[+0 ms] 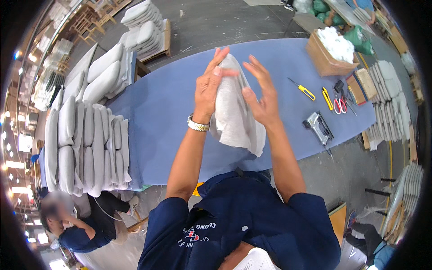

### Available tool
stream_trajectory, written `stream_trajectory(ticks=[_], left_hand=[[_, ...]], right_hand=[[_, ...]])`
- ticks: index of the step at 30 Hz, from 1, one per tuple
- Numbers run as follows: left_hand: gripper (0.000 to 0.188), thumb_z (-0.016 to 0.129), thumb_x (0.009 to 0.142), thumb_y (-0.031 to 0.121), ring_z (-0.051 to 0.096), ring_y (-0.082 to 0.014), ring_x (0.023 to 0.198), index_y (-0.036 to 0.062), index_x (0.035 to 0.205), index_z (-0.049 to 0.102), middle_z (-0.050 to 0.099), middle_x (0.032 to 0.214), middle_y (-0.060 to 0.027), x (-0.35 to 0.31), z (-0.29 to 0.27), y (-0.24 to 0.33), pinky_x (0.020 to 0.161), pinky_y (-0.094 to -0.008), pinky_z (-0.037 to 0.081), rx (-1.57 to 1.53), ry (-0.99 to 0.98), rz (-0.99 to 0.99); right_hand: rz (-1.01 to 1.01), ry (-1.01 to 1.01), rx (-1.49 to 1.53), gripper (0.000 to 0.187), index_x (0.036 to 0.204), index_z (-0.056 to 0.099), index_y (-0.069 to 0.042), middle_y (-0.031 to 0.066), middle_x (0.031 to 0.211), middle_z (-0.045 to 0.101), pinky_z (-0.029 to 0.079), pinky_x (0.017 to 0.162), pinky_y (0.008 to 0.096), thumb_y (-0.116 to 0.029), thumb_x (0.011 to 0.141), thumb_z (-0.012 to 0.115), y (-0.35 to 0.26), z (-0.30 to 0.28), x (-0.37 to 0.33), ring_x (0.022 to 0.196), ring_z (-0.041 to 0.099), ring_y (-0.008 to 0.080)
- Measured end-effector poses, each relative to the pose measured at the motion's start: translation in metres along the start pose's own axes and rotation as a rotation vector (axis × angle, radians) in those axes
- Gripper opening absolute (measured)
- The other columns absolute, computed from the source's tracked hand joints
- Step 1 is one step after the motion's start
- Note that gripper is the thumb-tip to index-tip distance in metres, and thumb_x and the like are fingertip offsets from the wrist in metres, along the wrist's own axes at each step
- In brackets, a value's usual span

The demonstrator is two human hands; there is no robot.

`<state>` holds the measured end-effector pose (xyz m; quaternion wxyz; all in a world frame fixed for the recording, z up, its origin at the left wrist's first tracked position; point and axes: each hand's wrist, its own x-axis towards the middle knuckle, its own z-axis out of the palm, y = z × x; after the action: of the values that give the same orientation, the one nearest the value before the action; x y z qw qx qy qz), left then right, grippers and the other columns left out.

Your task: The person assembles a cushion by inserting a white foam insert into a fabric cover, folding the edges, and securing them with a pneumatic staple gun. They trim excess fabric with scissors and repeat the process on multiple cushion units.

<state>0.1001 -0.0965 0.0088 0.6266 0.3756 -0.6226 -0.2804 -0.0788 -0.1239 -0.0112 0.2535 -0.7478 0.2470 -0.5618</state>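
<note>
A light grey fabric cushion (231, 105) stands on edge above the blue-covered table, its loose cloth hanging toward my body. My left hand (210, 85), with a wristwatch (198, 123) below it, lies against the cushion's left face, fingers stretched out. On the other side is my right hand (262, 96), its fingers apart and its thumb near the cloth; I cannot tell whether it touches. Neither hand is wrapped around the cushion. The side of the cushion turned toward my right palm is partly hidden.
The blue table (175, 90) carries a staple gun (317, 127), a yellow-handled screwdriver (307, 92), a yellow cutter (327, 98), red-handled scissors (339, 105) and a carton of white stuffing (330, 58). Stacked grey cushions (85, 148) stand at left. A person (85, 225) sits at lower left.
</note>
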Motion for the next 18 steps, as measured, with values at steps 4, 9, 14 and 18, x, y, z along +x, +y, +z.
stream_trajectory(ticks=[4,9,14,18], left_hand=[[0.055,0.035,0.114,0.037,0.027,-0.0299,0.157,0.001,0.153,0.046,0.035,0.168,-0.0163,-0.023,0.035,-0.032,0.127,-0.0423,0.025,-0.173,0.062,-0.208],[0.058,0.047,0.112,0.032,0.049,-0.0252,0.143,0.0031,0.16,0.031,0.046,0.158,-0.0159,-0.156,0.046,-0.136,0.117,-0.0398,0.045,-0.478,0.244,-0.536],[0.057,0.047,0.112,0.037,0.06,-0.0278,0.129,0.0027,0.156,0.038,0.054,0.149,-0.0176,-0.135,0.071,-0.112,0.105,-0.0394,0.055,-0.763,0.262,-0.751],[0.055,0.048,0.11,0.04,0.069,-0.0269,0.114,0.0019,0.15,0.046,0.062,0.137,-0.0172,-0.095,0.094,-0.074,0.091,-0.0361,0.063,-0.6,0.325,-0.911]], right_hand=[[0.215,0.027,0.267,0.053,0.154,0.049,-0.005,0.021,0.161,0.045,0.028,0.125,0.043,-0.027,0.105,0.055,0.044,0.007,-0.02,0.151,0.04,0.0346],[0.526,0.013,0.16,0.055,0.157,0.044,-0.005,0.0175,0.165,0.04,0.026,0.127,0.0402,-0.031,0.109,0.047,0.067,0.021,-0.106,0.154,0.035,0.0326],[0.686,-0.096,0.077,0.061,0.158,0.042,-0.003,0.0181,0.163,0.043,0.027,0.126,0.0388,-0.042,0.112,0.037,0.042,-0.009,-0.074,0.154,0.035,0.0341],[0.729,-0.103,0.058,0.061,0.157,0.044,-0.002,0.02,0.161,0.045,0.03,0.124,0.0395,-0.043,0.113,0.035,0.025,-0.026,-0.059,0.15,0.041,0.0361]])
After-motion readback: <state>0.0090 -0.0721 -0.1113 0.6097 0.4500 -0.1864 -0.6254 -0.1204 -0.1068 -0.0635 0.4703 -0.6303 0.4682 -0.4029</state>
